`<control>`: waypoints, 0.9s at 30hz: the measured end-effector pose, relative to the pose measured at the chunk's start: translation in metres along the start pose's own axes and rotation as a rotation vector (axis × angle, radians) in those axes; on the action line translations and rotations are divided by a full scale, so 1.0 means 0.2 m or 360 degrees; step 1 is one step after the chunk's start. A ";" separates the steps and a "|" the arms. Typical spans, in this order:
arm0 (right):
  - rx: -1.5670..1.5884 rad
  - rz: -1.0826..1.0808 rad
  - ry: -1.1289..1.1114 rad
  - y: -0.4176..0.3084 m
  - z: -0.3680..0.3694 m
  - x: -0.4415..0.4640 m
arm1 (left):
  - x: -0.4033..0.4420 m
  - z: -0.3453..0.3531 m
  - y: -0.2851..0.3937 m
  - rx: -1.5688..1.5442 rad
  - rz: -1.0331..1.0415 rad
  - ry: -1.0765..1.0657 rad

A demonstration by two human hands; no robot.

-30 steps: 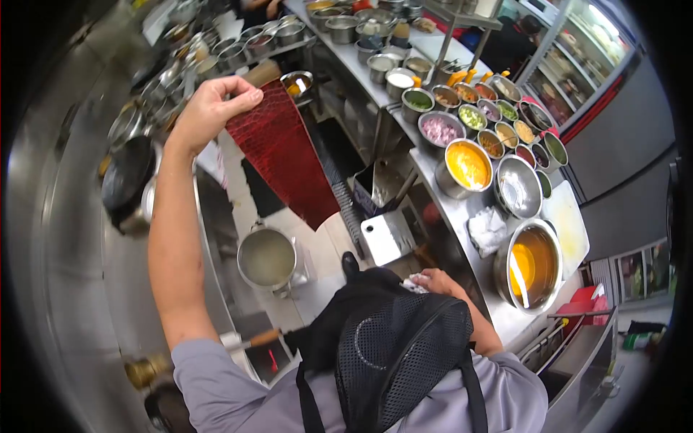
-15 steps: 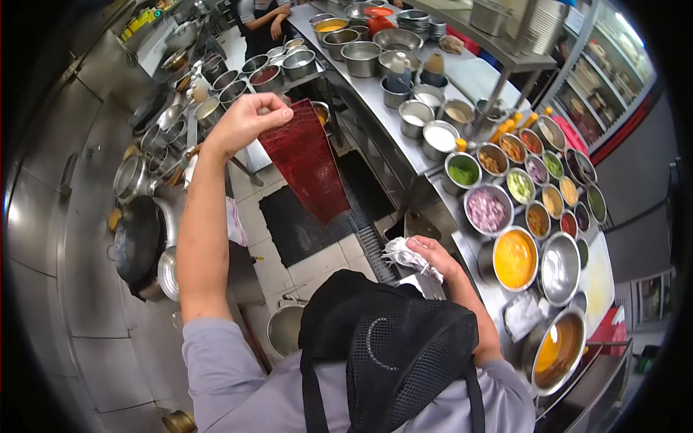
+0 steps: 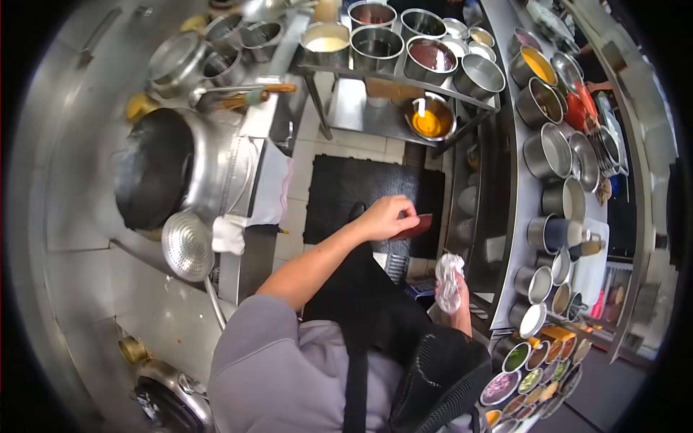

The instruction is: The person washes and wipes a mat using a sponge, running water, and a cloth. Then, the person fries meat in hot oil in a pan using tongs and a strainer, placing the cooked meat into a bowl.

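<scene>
My left hand (image 3: 386, 219) pinches a dark red sheet (image 3: 416, 227) by one edge over the floor. Its crocodile-skin pattern shows in the earlier view; now it is seen nearly edge-on, and my fingers partly cover it. Lower and to the right, my right hand (image 3: 463, 310) is closed around a crumpled white wad (image 3: 449, 278). I cannot tell whether this wad is cloth or thin plastic. The fingers of that hand are mostly behind it.
A blackened wok (image 3: 155, 169) and a perforated strainer ladle (image 3: 188, 245) are on the left. Ahead, a metal rack (image 3: 404, 83) carries several pots. Along the right runs a steel counter (image 3: 514, 238) with pots and ingredient tins. A black mat (image 3: 339, 187) covers part of the floor.
My view has turned toward the stove side and rack. My left hand has come down with the red sheet, which now shows edge-on. My right hand still holds the white wad.
</scene>
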State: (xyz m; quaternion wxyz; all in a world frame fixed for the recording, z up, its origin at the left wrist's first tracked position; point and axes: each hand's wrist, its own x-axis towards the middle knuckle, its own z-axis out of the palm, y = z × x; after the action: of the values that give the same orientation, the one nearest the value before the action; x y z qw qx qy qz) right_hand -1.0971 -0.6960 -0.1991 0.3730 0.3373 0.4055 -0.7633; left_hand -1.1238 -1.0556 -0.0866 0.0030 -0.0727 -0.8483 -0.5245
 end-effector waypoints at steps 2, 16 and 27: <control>0.0047 0.0110 0.0107 -0.14 0.07 0.21 | 0.01 0.03 -0.12 -0.0137 -0.0174 -0.0041; 0.0604 -0.0447 0.1203 -0.88 0.07 1.26 | 0.36 -0.36 -0.45 -0.0320 -0.0567 -0.0325; -0.0883 -0.0806 -0.0874 -0.70 1.02 0.27 | 1.10 -0.28 0.07 -0.0453 -0.0197 -0.1247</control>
State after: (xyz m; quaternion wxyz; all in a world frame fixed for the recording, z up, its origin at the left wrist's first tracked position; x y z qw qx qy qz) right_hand -1.2853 -0.8349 -0.1018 0.3445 -0.0995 0.5504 -0.7540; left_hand -1.3432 -1.0732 -0.0299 -0.3615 -0.2152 -0.7071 -0.5684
